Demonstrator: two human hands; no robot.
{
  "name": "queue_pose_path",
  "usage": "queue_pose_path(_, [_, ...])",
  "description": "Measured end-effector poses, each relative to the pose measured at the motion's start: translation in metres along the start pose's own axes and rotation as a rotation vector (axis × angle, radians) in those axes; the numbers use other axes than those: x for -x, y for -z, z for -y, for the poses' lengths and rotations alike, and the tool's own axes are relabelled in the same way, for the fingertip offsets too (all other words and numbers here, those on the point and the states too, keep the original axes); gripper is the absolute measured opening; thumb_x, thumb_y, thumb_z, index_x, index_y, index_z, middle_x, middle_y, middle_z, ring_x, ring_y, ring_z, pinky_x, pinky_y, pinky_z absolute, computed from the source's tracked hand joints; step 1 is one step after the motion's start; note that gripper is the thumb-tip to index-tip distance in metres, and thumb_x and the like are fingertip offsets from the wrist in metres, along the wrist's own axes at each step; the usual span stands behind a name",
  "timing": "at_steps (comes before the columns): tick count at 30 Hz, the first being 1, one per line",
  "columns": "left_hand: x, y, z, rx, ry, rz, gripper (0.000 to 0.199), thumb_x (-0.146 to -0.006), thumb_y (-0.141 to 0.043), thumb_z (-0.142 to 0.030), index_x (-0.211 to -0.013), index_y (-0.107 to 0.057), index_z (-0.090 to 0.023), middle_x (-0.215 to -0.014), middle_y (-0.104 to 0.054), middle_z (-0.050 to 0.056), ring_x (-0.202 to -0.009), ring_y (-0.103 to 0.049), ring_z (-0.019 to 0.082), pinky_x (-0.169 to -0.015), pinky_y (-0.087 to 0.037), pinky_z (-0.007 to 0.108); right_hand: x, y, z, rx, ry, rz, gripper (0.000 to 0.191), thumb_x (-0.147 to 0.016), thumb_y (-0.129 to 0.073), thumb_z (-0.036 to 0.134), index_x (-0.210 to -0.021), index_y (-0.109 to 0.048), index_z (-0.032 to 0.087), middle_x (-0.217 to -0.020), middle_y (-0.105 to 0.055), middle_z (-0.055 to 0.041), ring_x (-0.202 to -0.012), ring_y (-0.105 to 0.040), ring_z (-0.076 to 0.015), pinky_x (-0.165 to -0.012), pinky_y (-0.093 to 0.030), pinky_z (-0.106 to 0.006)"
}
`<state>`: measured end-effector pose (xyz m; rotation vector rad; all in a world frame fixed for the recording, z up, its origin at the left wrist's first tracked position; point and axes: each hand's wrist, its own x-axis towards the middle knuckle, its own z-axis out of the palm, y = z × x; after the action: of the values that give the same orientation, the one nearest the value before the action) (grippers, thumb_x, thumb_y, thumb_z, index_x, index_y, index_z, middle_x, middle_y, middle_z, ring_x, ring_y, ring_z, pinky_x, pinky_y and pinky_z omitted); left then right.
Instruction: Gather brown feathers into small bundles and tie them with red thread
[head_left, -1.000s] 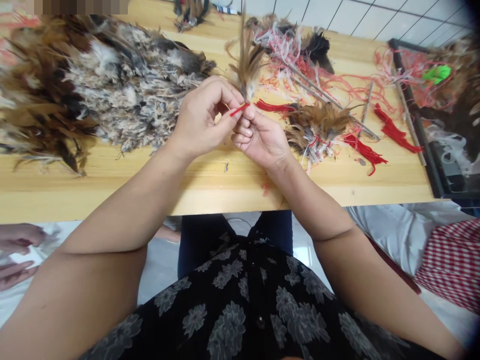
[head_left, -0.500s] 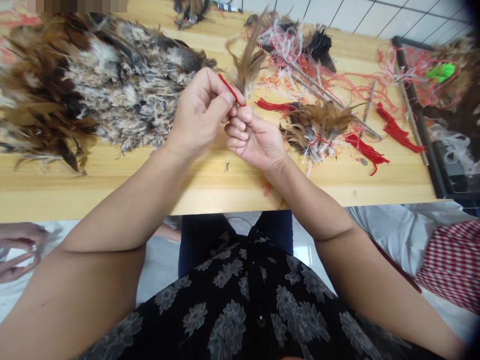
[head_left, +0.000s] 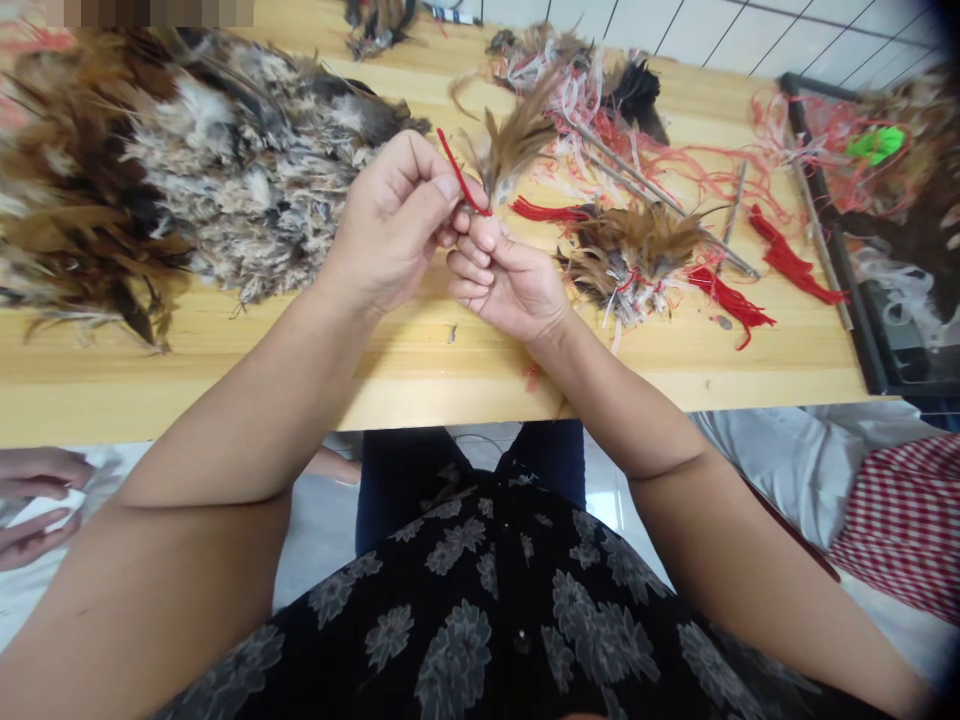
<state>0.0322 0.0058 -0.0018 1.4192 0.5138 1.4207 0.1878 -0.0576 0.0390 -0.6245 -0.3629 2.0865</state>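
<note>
The person's left hand [head_left: 390,225] is nearly closed, and its thumb and first finger pinch a thin red thread [head_left: 459,175], which goes up from the fingers and also down to the base of a small bunch of brown feathers [head_left: 517,150]. This bunch stands tilted above the place where the two hands meet, over the desk [head_left: 450,372]. The right hand [head_left: 506,280] is curled narrow with the palm turned up, and its thumb [head_left: 486,232] is just under the bunch base, but I cannot tell if this hand really grips the feathers. On the left side of the desk lies a big heap of brown and grey feathers [head_left: 232,170], close to the left hand. Just beside the right hand lies a tied feather bundle [head_left: 630,265] with red thread around it, and loose red tassels [head_left: 731,303] and thin wooden sticks [head_left: 622,160] are near it. At the far right is a black-framed tray [head_left: 823,240] with tangled threads. Another person's hands [head_left: 34,510] show below the desk at the left edge.
</note>
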Motion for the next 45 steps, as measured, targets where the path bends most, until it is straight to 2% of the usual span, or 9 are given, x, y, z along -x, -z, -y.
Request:
queue_pose_path(4, [-0.003, 0.006, 0.002, -0.047, -0.044, 0.087, 0.074, -0.091, -0.103, -0.082, -0.092, -0.056, -0.025, -0.081, -0.066, -0.004, -0.068, -0.068, 0.013, -0.062, -0.049, 0.024, 0.000, -0.001, 0.000, -0.006, -0.010, -0.018, 0.046, -0.127, -0.030, 0.012, -0.084, -0.038, 0.023, -0.068, -0.031, 0.0092, -0.052, -0.030, -0.0055, -0.051, -0.027, -0.014])
queue_pose_path(11, [-0.003, 0.013, 0.003, -0.130, -0.113, 0.148, 0.066, -0.102, -0.095, -0.081, -0.099, -0.065, -0.022, -0.089, -0.075, 0.000, -0.070, -0.071, 0.013, -0.062, -0.050, 0.023, 0.000, 0.000, -0.002, -0.027, -0.052, -0.004, 0.042, -0.124, -0.039, 0.010, -0.085, -0.037, 0.024, -0.070, -0.030, 0.0087, -0.053, -0.034, -0.0068, -0.050, -0.031, -0.014])
queue_pose_path(18, [0.001, 0.002, 0.000, -0.183, -0.104, 0.018, 0.065, -0.099, -0.096, -0.085, -0.096, -0.064, -0.029, -0.083, -0.073, 0.001, -0.064, -0.068, 0.019, -0.058, -0.050, 0.033, 0.000, -0.001, -0.003, -0.013, -0.045, -0.013, 0.044, -0.129, -0.036, 0.019, -0.085, -0.038, 0.024, -0.068, -0.032, 0.0087, -0.054, -0.033, -0.0069, -0.050, -0.031, -0.013])
queue_pose_path(22, [0.002, 0.004, 0.007, -0.240, -0.089, -0.033, 0.058, -0.096, -0.102, -0.077, -0.095, -0.065, -0.032, -0.085, -0.075, 0.002, -0.072, -0.073, 0.025, -0.062, -0.054, 0.038, 0.000, -0.004, -0.004, 0.073, -0.066, -0.072, 0.047, -0.130, -0.042, 0.026, -0.083, -0.041, 0.023, -0.069, -0.032, 0.0088, -0.054, -0.028, -0.0064, -0.051, -0.027, -0.014])
queue_pose_path(27, [-0.002, 0.018, 0.032, -0.166, -0.039, -0.014, 0.065, -0.089, -0.101, -0.089, -0.093, -0.068, -0.034, -0.078, -0.071, 0.000, -0.062, -0.066, 0.022, -0.057, -0.050, 0.037, 0.000, -0.006, -0.003, 0.145, -0.086, -0.139, 0.045, -0.129, -0.046, 0.023, -0.084, -0.043, 0.023, -0.069, -0.032, 0.0095, -0.055, -0.025, -0.0058, -0.052, -0.023, -0.014])
queue_pose_path(31, [-0.002, 0.020, 0.040, -0.125, 0.019, 0.008, 0.065, -0.087, -0.106, -0.084, -0.095, -0.066, -0.034, -0.077, -0.069, -0.001, -0.070, -0.072, 0.024, -0.064, -0.054, 0.037, -0.001, -0.005, -0.002, 0.114, -0.072, -0.161, 0.045, -0.127, -0.041, 0.014, -0.083, -0.040, 0.023, -0.068, -0.031, 0.0098, -0.053, -0.025, -0.0053, -0.052, -0.022, -0.013])
queue_pose_path(34, [0.001, 0.016, 0.036, -0.110, 0.037, 0.011, 0.066, -0.088, -0.106, -0.084, -0.096, -0.064, -0.033, -0.079, -0.070, 0.000, -0.080, -0.078, 0.026, -0.068, -0.057, 0.037, -0.001, -0.004, -0.001, 0.089, -0.075, -0.145, 0.045, -0.125, -0.043, 0.013, -0.082, -0.035, 0.023, -0.068, -0.029, 0.0100, -0.053, -0.026, -0.0048, -0.052, -0.022, -0.013])
queue_pose_path(38, [0.003, 0.013, 0.024, -0.082, 0.088, -0.006, 0.065, -0.090, -0.107, -0.079, -0.093, -0.062, -0.031, -0.085, -0.073, 0.001, -0.082, -0.079, 0.026, -0.063, -0.055, 0.035, -0.002, -0.002, 0.000, 0.052, -0.058, -0.101, 0.044, -0.125, -0.045, 0.013, -0.084, -0.033, 0.024, -0.069, -0.028, 0.0101, -0.052, -0.028, -0.0045, -0.054, -0.024, -0.013])
queue_pose_path(45, [0.001, 0.007, -0.006, 0.103, 0.102, 0.029, 0.075, -0.080, -0.119, -0.068, -0.081, -0.057, -0.025, -0.090, -0.076, 0.006, -0.067, -0.061, 0.014, -0.054, -0.044, 0.029, 0.000, 0.003, 0.003, 0.015, -0.037, -0.031, 0.044, -0.124, -0.040, 0.009, -0.082, -0.035, 0.024, -0.068, -0.030, 0.0088, -0.053, -0.032, -0.0070, -0.052, -0.030, -0.015])
